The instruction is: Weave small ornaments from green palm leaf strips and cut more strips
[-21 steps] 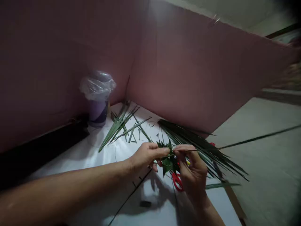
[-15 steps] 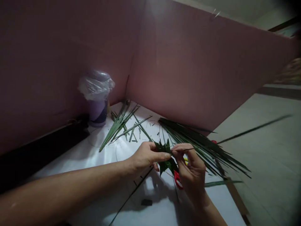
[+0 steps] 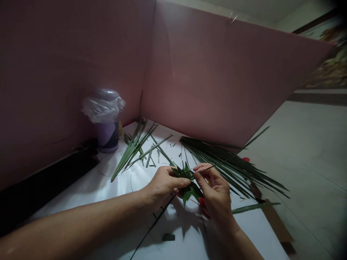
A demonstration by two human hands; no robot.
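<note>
My left hand [image 3: 164, 183] grips a spiky piece of folded green leaf [image 3: 187, 196] above the white tabletop, thumb on top, with pointed tips sticking out around it. At its right side my right hand [image 3: 217, 191] pinches a long thin leaf strip [image 3: 256, 136] between thumb and fingers. The strip's free end runs up to the right, over a pile of leaves. Partly hidden under the right hand are red scissors handles [image 3: 204, 208]. Where exactly the strip meets the folded piece is covered by the fingertips.
A bundle of long leaves [image 3: 233, 166] lies at the right, a smaller one [image 3: 132, 151] at the back left. Leaf scraps [image 3: 168, 237] are scattered on the white table [image 3: 114, 224]. A purple container with a plastic bag [image 3: 107, 135] stands by the pink panels [image 3: 206, 90].
The strip's free end has swung inward to the left and now slants more steeply. Both hands stay on the leaf piece. The whole view has shifted a little.
</note>
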